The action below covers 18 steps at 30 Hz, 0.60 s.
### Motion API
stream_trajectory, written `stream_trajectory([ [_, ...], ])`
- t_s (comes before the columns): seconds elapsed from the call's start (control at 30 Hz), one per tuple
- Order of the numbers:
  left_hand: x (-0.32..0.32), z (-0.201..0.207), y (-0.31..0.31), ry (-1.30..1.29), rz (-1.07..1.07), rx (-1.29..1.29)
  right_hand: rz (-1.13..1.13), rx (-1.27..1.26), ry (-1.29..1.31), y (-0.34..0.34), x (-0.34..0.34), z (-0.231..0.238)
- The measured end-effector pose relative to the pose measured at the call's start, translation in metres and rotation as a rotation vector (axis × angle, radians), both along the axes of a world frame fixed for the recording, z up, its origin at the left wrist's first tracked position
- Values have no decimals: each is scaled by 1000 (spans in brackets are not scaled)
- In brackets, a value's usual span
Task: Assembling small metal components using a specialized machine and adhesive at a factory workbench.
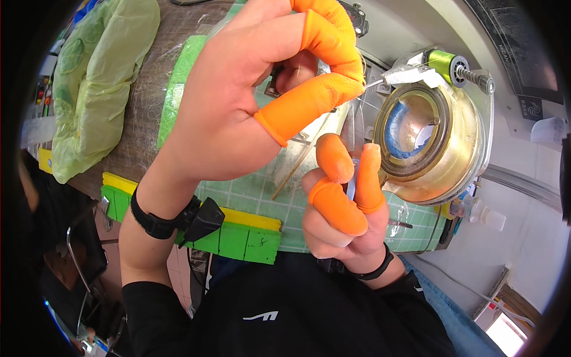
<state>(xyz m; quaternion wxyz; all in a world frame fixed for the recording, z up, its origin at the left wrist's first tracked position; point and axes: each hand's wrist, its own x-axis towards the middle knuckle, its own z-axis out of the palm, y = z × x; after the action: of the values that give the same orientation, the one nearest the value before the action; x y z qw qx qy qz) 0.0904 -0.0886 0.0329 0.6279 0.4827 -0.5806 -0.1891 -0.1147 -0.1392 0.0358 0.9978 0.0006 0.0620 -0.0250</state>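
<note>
My left hand [238,101] is raised high over the work mat, orange finger cots on its thumb and forefinger. Those two fingertips meet in a pinch beside the metal drum; whatever they hold is too small to make out. Lower and to the right, my right hand [348,208] has orange cots on its thumb and two fingers. It grips metal tweezers [355,128], whose slim prongs point up toward the left fingertips. The brass-coloured round drum [443,172], with a blue ring [394,134] inside its opening, sits just right of both hands.
Above the drum is a green spool [441,62] with a spring. The green gridded mat [262,196] covers the bench, with a green and yellow foam strip [250,238] along its near edge. A yellowish plastic-lined container [95,101] stands at left. A thin stick [300,166] lies on the mat.
</note>
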Motion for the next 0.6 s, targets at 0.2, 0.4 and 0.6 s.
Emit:
stream_trajectory([
  [0.2, 1, -7, -3, 12, -3, -38, -22, -35, 31, -1, 3, 1],
  [0.4, 0, -11, -4, 19, -3, -82, 4, -100, 132, -6, 9, 5],
  [0.6, -1, -9, -3, 20, -2, -126, -4, -7, 81, -3, 10, 5],
])
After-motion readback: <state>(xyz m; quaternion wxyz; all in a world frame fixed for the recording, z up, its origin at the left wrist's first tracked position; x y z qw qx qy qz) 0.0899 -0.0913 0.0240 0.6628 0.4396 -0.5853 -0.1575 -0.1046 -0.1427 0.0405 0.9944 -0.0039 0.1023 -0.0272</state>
